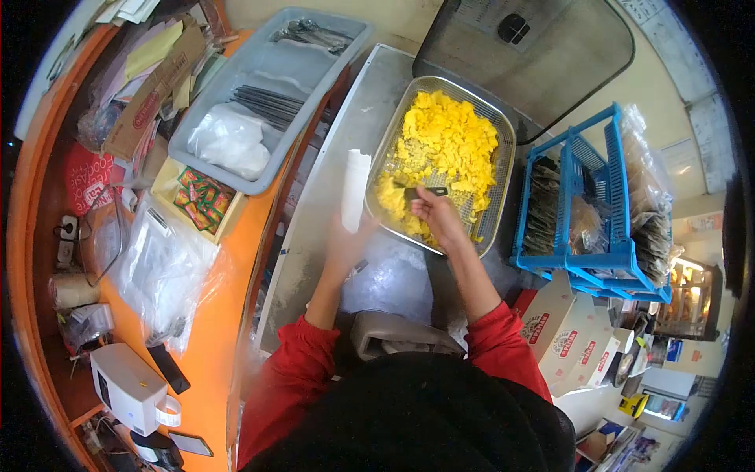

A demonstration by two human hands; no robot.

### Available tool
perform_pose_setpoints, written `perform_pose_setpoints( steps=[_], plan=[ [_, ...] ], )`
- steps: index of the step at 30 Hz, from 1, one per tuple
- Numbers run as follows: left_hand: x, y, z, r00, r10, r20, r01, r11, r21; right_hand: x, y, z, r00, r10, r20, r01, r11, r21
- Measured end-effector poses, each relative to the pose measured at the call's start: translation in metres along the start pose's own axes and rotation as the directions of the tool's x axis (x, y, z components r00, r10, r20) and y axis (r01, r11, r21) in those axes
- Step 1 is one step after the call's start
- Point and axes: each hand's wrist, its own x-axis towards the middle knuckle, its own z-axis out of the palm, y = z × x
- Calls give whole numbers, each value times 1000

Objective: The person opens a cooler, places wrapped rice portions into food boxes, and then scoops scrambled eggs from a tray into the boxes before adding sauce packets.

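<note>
My right hand (443, 219) is closed around a black-handled utensil (432, 191), whose working end is at the yellow chips and hard to make out. The thin yellow chips (448, 138) lie heaped in a perforated metal tray (507, 161), thickest toward its far end. At the tray's near left corner, my left hand (346, 240), smeared by motion, grips a narrow white paper bag (355, 185) held upright. The bag's inside is hidden from me.
A grey bin (350, 33) with plastic bags and black cutlery stands on the orange counter (228, 315) at left, near a box of sachets (200, 200). On the right are a blue rack (566, 212) of packets and printed cartons (570, 334). A mesh lid (543, 71) leans behind the tray.
</note>
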Motion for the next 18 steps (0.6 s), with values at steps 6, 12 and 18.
perform_pose_setpoints(
  steps=[6, 12, 18],
  plan=[
    [4, -14, -1, 999, 31, -39, -29, 999, 34, -65, -54, -28, 989, -142, -44, 148, 960, 237],
    [1, -5, -6, 1000, -6, -10, 7, 995, 102, -236, -106, -67, 849, -428, -310, 511, 815, 274],
    [8, -5, -11, 997, 52, 63, -62, 984, 167, -359, -84, -140, 628, -492, -604, 637, 770, 36]
  ],
)
